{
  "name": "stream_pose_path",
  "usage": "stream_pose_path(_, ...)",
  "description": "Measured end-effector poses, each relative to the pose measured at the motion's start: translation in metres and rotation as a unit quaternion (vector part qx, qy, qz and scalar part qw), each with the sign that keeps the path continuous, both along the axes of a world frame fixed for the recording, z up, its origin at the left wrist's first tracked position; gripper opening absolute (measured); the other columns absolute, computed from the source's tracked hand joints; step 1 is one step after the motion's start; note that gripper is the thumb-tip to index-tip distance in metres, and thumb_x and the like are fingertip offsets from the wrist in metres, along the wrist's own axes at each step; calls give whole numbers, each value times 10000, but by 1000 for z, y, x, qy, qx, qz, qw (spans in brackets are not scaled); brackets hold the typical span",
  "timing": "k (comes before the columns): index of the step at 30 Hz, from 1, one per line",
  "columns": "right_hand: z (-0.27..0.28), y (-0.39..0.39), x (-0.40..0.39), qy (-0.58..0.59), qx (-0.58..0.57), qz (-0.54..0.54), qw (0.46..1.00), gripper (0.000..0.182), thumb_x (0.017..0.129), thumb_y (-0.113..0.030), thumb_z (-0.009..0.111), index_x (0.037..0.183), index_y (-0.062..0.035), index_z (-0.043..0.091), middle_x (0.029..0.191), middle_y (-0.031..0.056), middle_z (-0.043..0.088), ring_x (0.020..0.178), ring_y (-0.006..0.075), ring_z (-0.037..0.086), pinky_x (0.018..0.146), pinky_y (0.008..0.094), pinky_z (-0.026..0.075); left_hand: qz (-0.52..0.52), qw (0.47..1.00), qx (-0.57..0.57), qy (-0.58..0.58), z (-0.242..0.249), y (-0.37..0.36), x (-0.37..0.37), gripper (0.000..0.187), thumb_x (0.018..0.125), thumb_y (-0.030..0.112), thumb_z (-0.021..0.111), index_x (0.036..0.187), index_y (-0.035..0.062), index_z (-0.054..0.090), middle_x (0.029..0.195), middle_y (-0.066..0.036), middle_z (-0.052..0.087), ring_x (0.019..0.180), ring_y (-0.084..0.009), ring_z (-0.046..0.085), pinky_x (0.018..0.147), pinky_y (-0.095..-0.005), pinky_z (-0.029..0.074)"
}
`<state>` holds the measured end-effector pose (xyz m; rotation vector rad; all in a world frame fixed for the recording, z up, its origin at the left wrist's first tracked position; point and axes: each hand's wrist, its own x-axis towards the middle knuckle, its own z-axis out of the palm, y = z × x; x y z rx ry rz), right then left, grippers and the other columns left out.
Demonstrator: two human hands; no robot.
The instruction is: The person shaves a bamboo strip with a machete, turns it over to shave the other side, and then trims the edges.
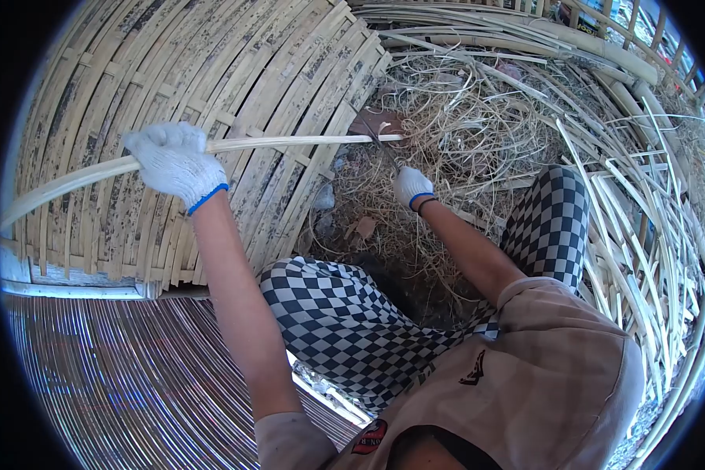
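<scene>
In the left hand (176,163), a pale strip (290,142), lengthwise left to right.

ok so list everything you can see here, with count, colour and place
woven bamboo panel: one, tan with dark specks, upper left
long bamboo strip: one, pale cream, from left edge across the panel
narrow metal blade: one, dark, crossing the strip near its right end
flat block: one, reddish brown, by the blade tip
curled shavings: uncountable, straw, upper centre
loose split lengths: many, pale, right
ribbed sheet: one, grey-brown, lower left
checked trousers: one pair, black and white, centre
t-shirt: one, beige, bottom
left hand: one, white-gloved, around the strip
right hand: one, white-gloved, at the blade's lower end
</scene>
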<state>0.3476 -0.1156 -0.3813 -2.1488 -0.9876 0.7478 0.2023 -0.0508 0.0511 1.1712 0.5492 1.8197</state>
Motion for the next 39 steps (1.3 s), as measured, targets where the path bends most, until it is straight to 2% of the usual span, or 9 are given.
stream_pose_path(8, 119, -5, -26, -78, 118, 64, 988, 290, 994, -306, 563, 1087, -53, 669, 894, 223, 734, 889, 437, 715, 780, 538, 567, 24, 999, -34, -10, 5, 2, 0, 451, 1022, 332, 560, 657, 187, 339, 596, 27, 334, 453, -121, 296, 429, -305, 201)
stream_pose_path(14, -55, -1, 17, -10, -22, 31, 999, 347, 1007, -276, 520, 1200, -47, 695, 1085, 234, 741, 1010, 424, 716, 866, 503, 574, 11, 1000, -10, -8, -2, 3, -3, 459, 1031, 370, 544, 647, 202, 356, 562, 34, 333, 421, -101, 297, 393, -272, 203)
stream_pose_path(19, -8, 24, 0, -176, -65, 236, 953, 331, 1002, -283, 533, 1158, -57, 718, 1018, 255, 739, 983, 413, 721, 849, 524, 575, 9, 1000, -26, -9, -8, 26, -18, 445, 1019, 370, 555, 660, 196, 357, 553, 31, 340, 401, -106, 279, 375, -289, 196)
stream_pose_path(21, 80, 2, -13, -4, 30, 40, 999, 312, 956, -288, 580, 1107, -68, 742, 1006, 258, 740, 980, 426, 723, 856, 488, 586, 15, 999, -27, -13, -5, 22, -16, 472, 1020, 350, 539, 632, 196, 321, 546, 28, 291, 425, -119, 223, 409, -300, 167)
stream_pose_path(24, 118, -3, -19, -108, 143, 84, 980, 245, 979, -300, 589, 1053, -88, 686, 863, 209, 732, 862, 415, 720, 733, 546, 568, 3, 1000, -27, -5, -1, 13, -11, 494, 1024, 348, 533, 616, 197, 299, 543, 27, 264, 441, -123, 187, 428, -305, 148)
stream_pose_path(28, 30, -4, -3, -80, 77, 8, 994, 250, 980, -299, 589, 1069, -94, 702, 890, 186, 748, 860, 405, 730, 769, 530, 579, 22, 999, -19, 12, 2, 4, 1, 512, 1033, 374, 531, 614, 195, 298, 546, 27, 264, 444, -119, 186, 429, -302, 144)
stream_pose_path(33, -43, -1, 24, -128, -65, 119, 982, 336, 974, -269, 555, 1134, -56, 761, 1047, 215, 757, 984, 387, 741, 878, 492, 594, -12, 1000, -12, 14, -3, 17, -8, 509, 1024, 375, 539, 616, 189, 299, 551, 21, 259, 451, -126, 199, 434, -301, 148)
stream_pose_path(34, -22, 12, 20, -208, -108, 287, 929, 378, 986, -307, 532, 1122, -31, 752, 1034, 244, 745, 1006, 414, 724, 872, 510, 588, -6, 1000, -15, 13, -4, 16, -10, 505, 1021, 370, 540, 616, 187, 299, 551, 20, 258, 452, -127, 200, 435, -301, 148)
stream_pose_path(39, 84, 3, -6, -33, 80, 45, 995, 351, 1010, -355, 522, 1063, -67, 716, 950, 272, 725, 953, 448, 704, 819, 553, 564, -16, 1000, -11, 3, 0, 20, -12, 479, 1040, 327, 528, 627, 207, 315, 526, 38, 287, 383, -100, 270, 375, -278, 191)
